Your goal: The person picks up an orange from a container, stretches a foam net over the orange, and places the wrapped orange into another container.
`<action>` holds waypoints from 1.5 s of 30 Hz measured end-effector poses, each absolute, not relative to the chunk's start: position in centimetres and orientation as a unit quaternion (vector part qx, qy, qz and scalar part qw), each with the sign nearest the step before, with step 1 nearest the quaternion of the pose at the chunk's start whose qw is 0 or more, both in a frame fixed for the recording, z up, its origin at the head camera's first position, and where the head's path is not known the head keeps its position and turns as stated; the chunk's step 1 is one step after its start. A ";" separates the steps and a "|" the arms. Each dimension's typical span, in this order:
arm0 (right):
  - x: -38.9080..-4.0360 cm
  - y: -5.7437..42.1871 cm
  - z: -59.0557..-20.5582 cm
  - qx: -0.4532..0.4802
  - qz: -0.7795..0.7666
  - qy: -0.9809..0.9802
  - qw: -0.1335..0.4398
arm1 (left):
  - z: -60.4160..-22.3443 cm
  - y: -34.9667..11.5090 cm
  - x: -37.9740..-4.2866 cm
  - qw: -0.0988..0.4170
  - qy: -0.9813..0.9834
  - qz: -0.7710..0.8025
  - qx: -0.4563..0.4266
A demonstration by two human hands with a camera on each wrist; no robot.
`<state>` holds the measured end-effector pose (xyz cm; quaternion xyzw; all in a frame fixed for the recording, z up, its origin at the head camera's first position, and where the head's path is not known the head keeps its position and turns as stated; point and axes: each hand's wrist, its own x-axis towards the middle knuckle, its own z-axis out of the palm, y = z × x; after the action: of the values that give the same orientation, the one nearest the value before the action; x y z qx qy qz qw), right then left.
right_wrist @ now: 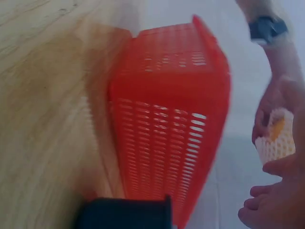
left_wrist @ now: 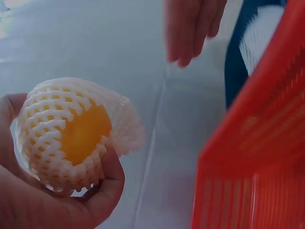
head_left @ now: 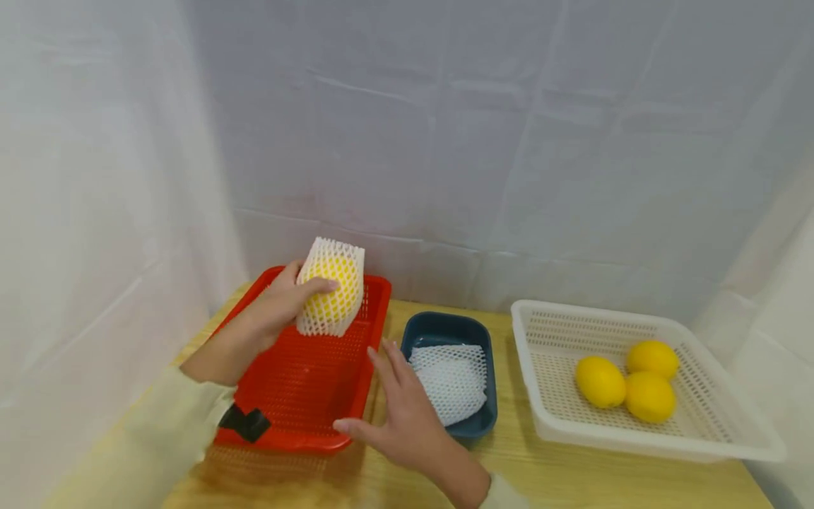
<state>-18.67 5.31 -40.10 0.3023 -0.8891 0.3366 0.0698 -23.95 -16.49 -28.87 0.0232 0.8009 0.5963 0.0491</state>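
Sheeting (head_left: 432, 141) is backing the desk (head_left: 572, 470). Head: the left hand (head_left: 276, 307) is gripping 1 netted fruit (head_left: 337, 291), near upright, over the red basket (head_left: 305, 396); the empty right hand (head_left: 407, 420) is hovering to its right. Left wrist: the net (left_wrist: 44, 138) is gaping. Right wrist: fruit is showing beyond spread fingers (right_wrist: 264, 204).

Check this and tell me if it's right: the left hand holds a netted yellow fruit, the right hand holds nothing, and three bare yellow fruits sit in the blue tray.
The place is wrong: the head view shows the three bare yellow fruits in the white basket, not the blue tray. The rest stands.
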 end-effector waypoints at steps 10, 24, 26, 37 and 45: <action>-18.8 3.1 -43.1 0.359 0.204 -0.910 0.045 | -32.2 -20.1 -30.7 -0.002 0.885 0.465 -0.028; -19.1 2.8 -42.8 0.367 0.199 -0.908 0.042 | -38.7 -22.2 -34.1 0.066 0.948 0.293 -0.108; -19.1 2.7 -42.7 0.366 0.197 -0.909 0.038 | -39.1 -22.3 -34.1 0.067 0.949 0.285 -0.118; -19.3 2.9 -42.9 0.359 0.183 -0.915 0.034 | -39.6 -22.3 -33.8 0.091 0.949 0.275 -0.128; -19.3 2.7 -43.1 0.368 0.180 -0.911 0.043 | -38.6 -22.3 -33.9 0.142 0.952 0.242 -0.119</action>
<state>-19.27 2.75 -43.13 0.3678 -0.9113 0.1800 0.0432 -33.95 -22.30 -38.64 -0.1193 0.9525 0.2418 0.1417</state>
